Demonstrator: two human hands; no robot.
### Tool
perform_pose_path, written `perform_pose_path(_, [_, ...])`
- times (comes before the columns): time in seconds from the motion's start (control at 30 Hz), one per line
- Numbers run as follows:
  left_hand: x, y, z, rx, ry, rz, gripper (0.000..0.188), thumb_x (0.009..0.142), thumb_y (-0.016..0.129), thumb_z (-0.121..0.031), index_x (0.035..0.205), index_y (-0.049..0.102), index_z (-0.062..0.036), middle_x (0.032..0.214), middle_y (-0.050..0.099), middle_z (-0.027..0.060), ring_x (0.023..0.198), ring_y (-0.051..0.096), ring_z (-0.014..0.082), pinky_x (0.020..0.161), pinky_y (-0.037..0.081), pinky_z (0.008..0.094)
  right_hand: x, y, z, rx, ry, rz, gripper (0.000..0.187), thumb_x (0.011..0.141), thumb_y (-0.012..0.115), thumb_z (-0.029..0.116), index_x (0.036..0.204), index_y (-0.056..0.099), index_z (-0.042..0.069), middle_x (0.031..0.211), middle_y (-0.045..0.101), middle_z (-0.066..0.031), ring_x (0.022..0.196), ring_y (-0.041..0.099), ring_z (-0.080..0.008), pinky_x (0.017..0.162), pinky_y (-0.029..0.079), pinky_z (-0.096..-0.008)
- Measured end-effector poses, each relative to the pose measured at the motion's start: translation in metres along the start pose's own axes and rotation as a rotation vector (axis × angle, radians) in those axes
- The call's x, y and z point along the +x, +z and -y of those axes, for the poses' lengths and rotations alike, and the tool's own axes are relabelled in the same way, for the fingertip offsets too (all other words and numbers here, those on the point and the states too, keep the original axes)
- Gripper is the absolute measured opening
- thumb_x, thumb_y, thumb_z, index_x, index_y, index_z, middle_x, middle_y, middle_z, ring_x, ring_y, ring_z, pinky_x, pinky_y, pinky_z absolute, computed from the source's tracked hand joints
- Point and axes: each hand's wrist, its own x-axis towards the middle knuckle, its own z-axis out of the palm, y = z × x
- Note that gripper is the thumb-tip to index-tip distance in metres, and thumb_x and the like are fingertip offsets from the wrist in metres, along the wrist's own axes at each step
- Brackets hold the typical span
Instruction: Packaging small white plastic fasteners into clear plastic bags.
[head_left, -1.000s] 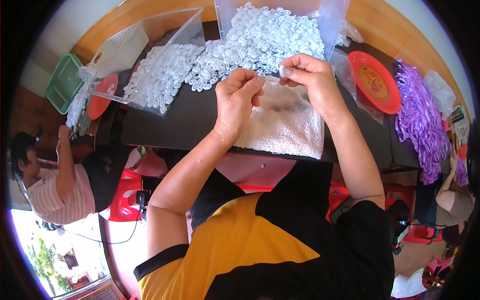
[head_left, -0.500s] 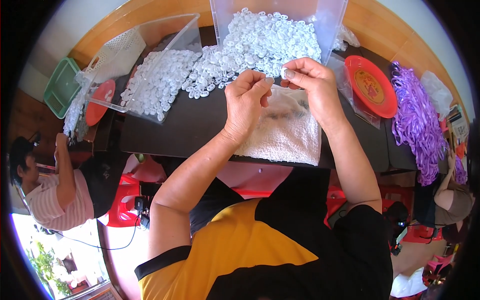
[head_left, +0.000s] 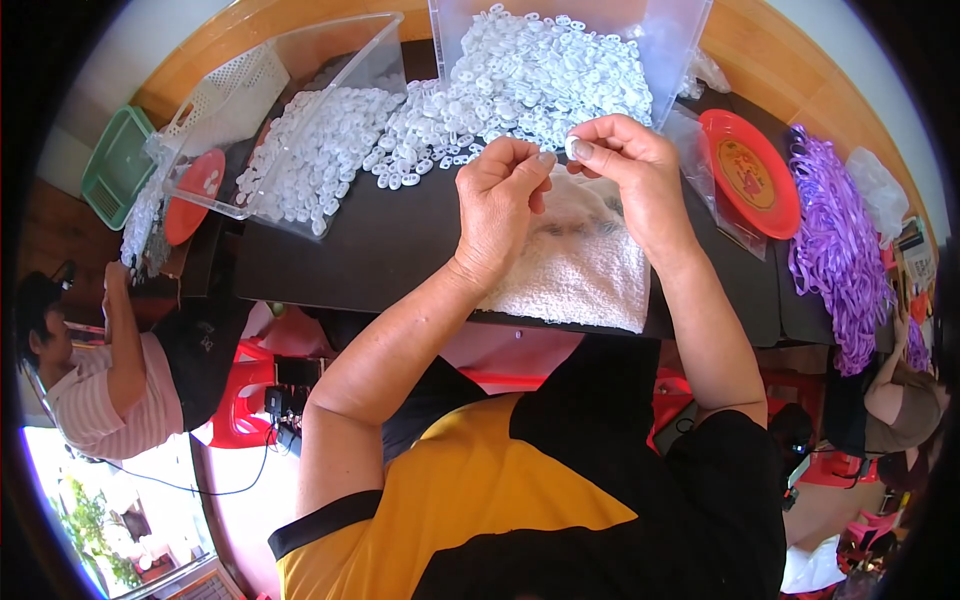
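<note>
Far to the left of the towel (head_left: 580, 285), a green tray (head_left: 118, 165) is seen, and nearer to it a red plate (head_left: 190, 215) on which a few white bits are carried. At the outer left, a co-worker's hand (head_left: 118, 272) is raised beside a pale bundle (head_left: 148, 240); what is gripped there cannot be told. Left of the towel and beyond it, a clear tub (head_left: 340, 45) is filled at its open side with loose pieces (head_left: 310, 150), white and two-holed, by which the table (head_left: 340, 265) is also covered up to the back tub (head_left: 680, 45), where the largest heap is held. Over the towel's left part, the left hand (head_left: 502, 210) is held with thumb and forefinger pressed together; whether anything is caught between them cannot be told. Over the towel's far edge, one white piece (head_left: 572, 147) is pinched between thumb and forefinger of the right hand (head_left: 640, 180). Right of the towel, a second plate (head_left: 775, 190) and purple ribbons (head_left: 835, 250) are left untouched by both hands. By judgement, one piece is being worked and the great bulk is left to be handled; since no finished lot can be told apart, how much is done remains uncertain.
</note>
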Motion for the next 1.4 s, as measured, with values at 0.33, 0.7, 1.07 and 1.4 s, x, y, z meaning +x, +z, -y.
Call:
perform_pose_path(0.33, [-0.001, -0.001, 0.0, 0.015, 0.002, -0.001, 0.012, 0.088, 0.063, -0.01, 0.084, 0.06, 0.0011, 0.067, 0.057, 0.002, 0.054, 0.048, 0.0063, 0.049, 0.04, 0.0217, -0.001, 0.002, -0.002, -0.031, -0.047, 0.003, 0.01, 0.087, 0.064, 0.006, 0.095, 0.066, 0.0, 0.084, 0.065, -0.0034, 0.079, 0.062, -0.0109, 0.075, 0.048, -0.0237])
perform_pose_path(0.7, [0.0, -0.003, 0.007, 0.055, 0.048, 0.051, 0.011, 0.09, 0.064, -0.011, 0.089, 0.062, -0.0003, 0.068, 0.059, 0.0015, 0.053, 0.05, 0.0058, 0.045, 0.037, 0.0202, -0.001, 0.005, -0.003, -0.019, -0.003, 0.042, 0.01, 0.088, 0.062, 0.004, 0.095, 0.065, -0.002, 0.085, 0.065, -0.0049, 0.079, 0.062, -0.012, 0.076, 0.05, -0.0255])
perform_pose_path(1.07, [0.002, -0.005, 0.007, -0.051, -0.015, 0.104, 0.01, 0.091, 0.061, -0.01, 0.088, 0.061, -0.0001, 0.066, 0.057, 0.002, 0.05, 0.047, 0.0069, 0.043, 0.034, 0.0212, 0.003, 0.003, -0.005, 0.07, 0.06, 0.104, 0.013, 0.087, 0.065, 0.014, 0.089, 0.066, 0.002, 0.077, 0.064, -0.0028, 0.069, 0.061, -0.0113, 0.067, 0.045, -0.0242])
perform_pose_path(1.4, [0.001, -0.005, 0.003, -0.073, -0.061, 0.041, 0.012, 0.089, 0.063, -0.01, 0.083, 0.061, 0.0001, 0.064, 0.056, 0.0016, 0.05, 0.047, 0.0066, 0.045, 0.036, 0.0216, 0.0, 0.004, 0.0, -0.025, 0.08, 0.106, 0.017, 0.091, 0.062, 0.019, 0.091, 0.065, 0.002, 0.075, 0.062, -0.0024, 0.068, 0.06, -0.0113, 0.066, 0.044, -0.0233])
